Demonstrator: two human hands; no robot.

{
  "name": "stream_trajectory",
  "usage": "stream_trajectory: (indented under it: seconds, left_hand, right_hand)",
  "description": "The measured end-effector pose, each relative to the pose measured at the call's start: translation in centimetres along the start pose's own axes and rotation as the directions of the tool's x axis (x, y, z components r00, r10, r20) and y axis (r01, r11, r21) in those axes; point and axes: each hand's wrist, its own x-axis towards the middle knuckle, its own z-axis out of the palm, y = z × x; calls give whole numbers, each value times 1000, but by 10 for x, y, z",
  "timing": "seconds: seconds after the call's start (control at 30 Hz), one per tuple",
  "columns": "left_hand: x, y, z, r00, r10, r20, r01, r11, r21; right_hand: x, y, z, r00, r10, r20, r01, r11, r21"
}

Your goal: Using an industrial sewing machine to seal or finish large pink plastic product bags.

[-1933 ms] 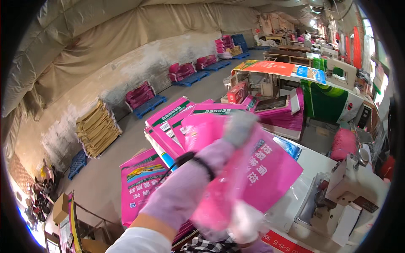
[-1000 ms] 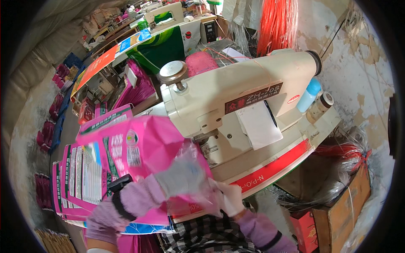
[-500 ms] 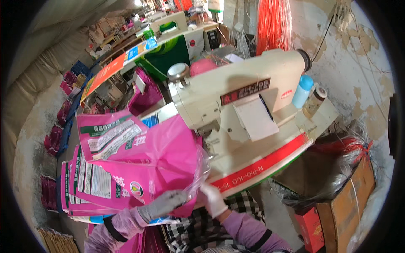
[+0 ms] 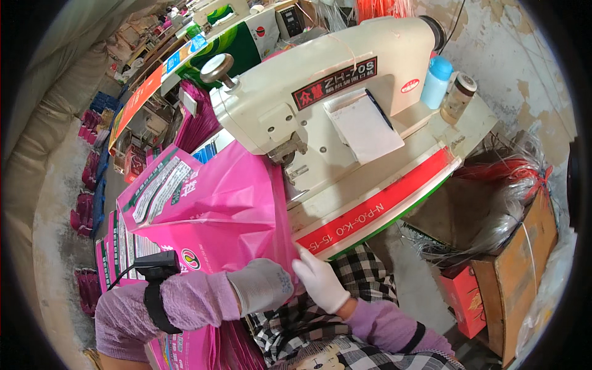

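Since pink bag (image 4: 228,213) looks light, floppy, prob slick, grip nr edge; L hand (image 4: 262,285) clamped there, R hand (image 4: 322,282) can't tell.

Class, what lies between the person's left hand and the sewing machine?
The head camera view shows a pink printed sack between the left hand and the sewing machine.

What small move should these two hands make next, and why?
Perhaps ease the glossy pink printed bag toward the cream sewing machine: the bag's right edge lies close by the machine's head, and the grey-gloved left hand and white-gloved right hand are both at the bag's near corner.
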Motion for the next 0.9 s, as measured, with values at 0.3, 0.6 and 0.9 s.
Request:
stream_trajectory:
  seconds: [0.3, 0.6, 0.9]
  left_hand:
    - [-47, -42, -12, 947, 149, -286, -52, 946, 321]
    - [-37, -65, -52, 939, 313, -143, -301, 948, 103]
    - [-20, -43, -6, 852, 340, -397, -322, 940, 114]
  right_hand:
    - [21, -23, -2, 998, 42, -36, -55, 834, -550]
    - [190, 10, 34, 901, 427, -82, -102, 26, -994]
    - [139, -29, -10, 966, 255, 31, -122, 563, -818]
